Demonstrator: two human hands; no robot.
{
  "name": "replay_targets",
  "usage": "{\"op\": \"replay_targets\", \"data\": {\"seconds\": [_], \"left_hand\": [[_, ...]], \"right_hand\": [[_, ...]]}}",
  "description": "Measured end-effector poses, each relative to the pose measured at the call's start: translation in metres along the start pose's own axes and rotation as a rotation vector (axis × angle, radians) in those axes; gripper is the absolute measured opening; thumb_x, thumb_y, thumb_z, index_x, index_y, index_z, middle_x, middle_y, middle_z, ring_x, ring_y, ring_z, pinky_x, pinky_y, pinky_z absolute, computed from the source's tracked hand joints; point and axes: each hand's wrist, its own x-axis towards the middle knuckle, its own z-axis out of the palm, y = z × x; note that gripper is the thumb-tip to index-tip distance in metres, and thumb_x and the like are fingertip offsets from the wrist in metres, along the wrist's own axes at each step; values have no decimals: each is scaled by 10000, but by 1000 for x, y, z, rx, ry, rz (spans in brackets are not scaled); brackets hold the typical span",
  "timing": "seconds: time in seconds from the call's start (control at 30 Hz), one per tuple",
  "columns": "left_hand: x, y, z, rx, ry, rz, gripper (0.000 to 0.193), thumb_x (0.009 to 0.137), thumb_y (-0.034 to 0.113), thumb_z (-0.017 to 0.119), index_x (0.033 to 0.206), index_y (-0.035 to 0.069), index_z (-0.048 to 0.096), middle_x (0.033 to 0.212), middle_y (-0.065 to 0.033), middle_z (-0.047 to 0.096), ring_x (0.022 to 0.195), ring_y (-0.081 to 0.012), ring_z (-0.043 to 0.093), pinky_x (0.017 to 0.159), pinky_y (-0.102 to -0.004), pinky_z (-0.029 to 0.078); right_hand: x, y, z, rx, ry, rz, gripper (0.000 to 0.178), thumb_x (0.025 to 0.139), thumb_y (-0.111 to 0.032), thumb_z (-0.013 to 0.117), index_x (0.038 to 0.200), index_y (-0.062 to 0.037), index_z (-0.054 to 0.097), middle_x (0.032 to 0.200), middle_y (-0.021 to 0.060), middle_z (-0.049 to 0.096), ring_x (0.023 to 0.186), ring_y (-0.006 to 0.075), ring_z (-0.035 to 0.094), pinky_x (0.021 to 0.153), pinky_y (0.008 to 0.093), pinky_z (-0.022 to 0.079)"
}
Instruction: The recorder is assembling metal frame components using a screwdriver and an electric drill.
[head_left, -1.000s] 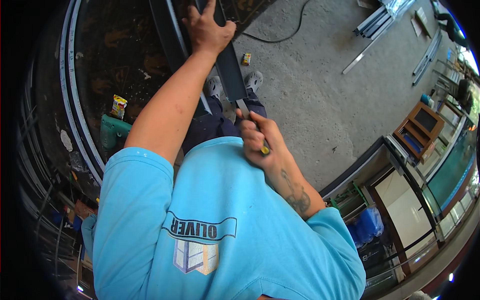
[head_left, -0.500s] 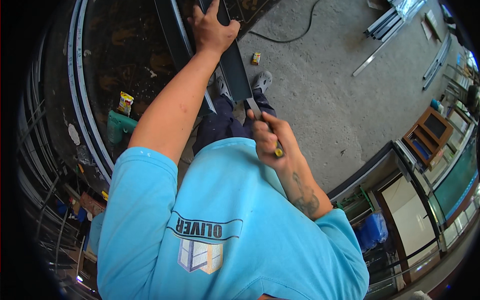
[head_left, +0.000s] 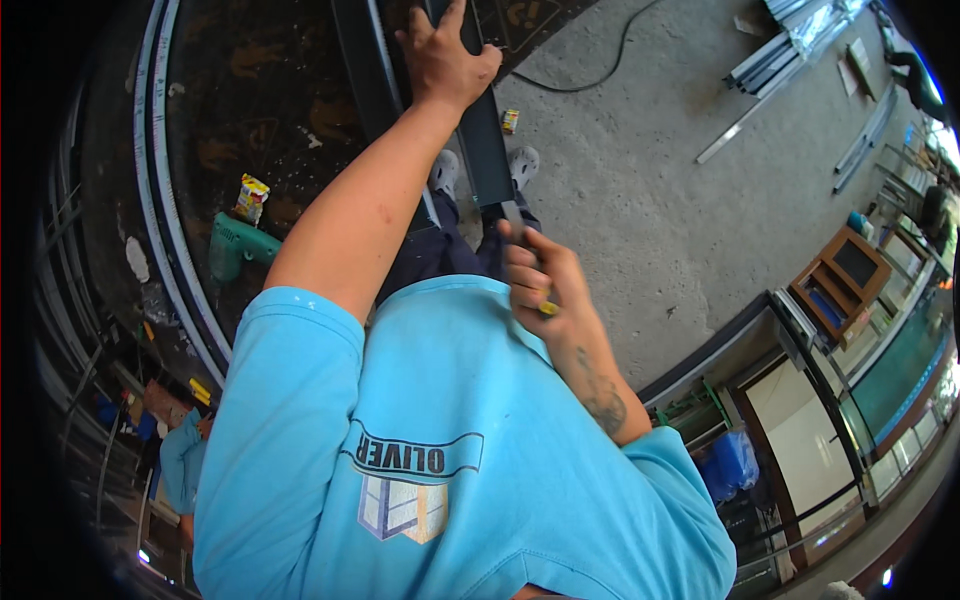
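Observation:
My left hand [head_left: 450,65] lies on top of a long dark metal profile [head_left: 487,155], fingers spread and the thumb pointing right. The profile slopes down toward my body, its near end in front of my legs. My right hand [head_left: 545,275] is wrapped round the black handle of what looks like a flat file [head_left: 513,213], with yellow at the handle's butt. Its flat grey blade reaches the profile's near end; whether it touches is hard to tell. A second dark profile [head_left: 365,60] lies to the left, partly covered by my left forearm.
On the dark worktable [head_left: 290,90] are a green power tool [head_left: 238,245], a yellow packet [head_left: 252,198] and long pale rails [head_left: 158,160]. A black cable [head_left: 590,85] and bundled metal profiles [head_left: 790,55] lie on the concrete floor. Lower left, another person's blue sleeve [head_left: 180,460] shows.
The view has shifted slightly, and the other person's blue sleeve shows more at the lower left. My right hand has tilted a little with the file; my left hand keeps its place on the profile.

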Motion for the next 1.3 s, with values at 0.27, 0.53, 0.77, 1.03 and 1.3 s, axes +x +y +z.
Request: {"op": "replay_targets", "data": {"seconds": [0.27, 0.53, 0.77, 1.03, 1.3], "left_hand": [[1, 1, 2, -37, -18, 8, 734, 638, 336, 709, 1320, 107, 562, 1284, -338, 447, 1212, -473, 451, 1080, -565, 295], [2, 1, 4, -64, -36, -36, 735, 642, 334, 695, 1323, 98, 552, 1303, -337, 421, 1254, -467, 419, 1100, -622, 231], [2, 3, 1, -99, -19, -43, 740, 636, 321, 692, 1326, 99, 543, 1345, -308, 396, 1298, -453, 374, 1085, -650, 225], [3, 6, 1, -100, 18, -81, 757, 634, 316, 697, 1340, 105, 524, 1335, -311, 405, 1305, -443, 366, 1095, -645, 210], [6, 16, -14, -103, -107, -214, 766, 668, 265, 713, 1382, 130, 473, 1440, -292, 326, 1378, -415, 278, 1133, -583, 195]], "right_hand": [[16, 39, -15, -37, 105, -138, 244, 1027, -304, 367, 1109, -144, 531, 682, -14, 485, 434, 78, 433, 330, 232, 359], [34, 59, -1, -22, 167, -246, 240, 1029, -312, 365, 1074, -148, 535, 676, -29, 487, 419, 68, 401, 319, 223, 331], [34, 91, 9, -32, 128, -391, 254, 1029, -305, 359, 1079, -127, 534, 687, -11, 482, 412, 73, 404, 306, 211, 333], [36, 32, -11, 41, -86, -217, 361, 1039, -233, 309, 1209, 39, 474, 695, 12, 451, 423, 65, 385, 324, 202, 342], [-133, 1, -29, -891, 39, -641, 468, 1016, -288, 396, 1378, 8, 422, 643, 47, 505, 375, 104, 446, 312, 235, 367]]}}
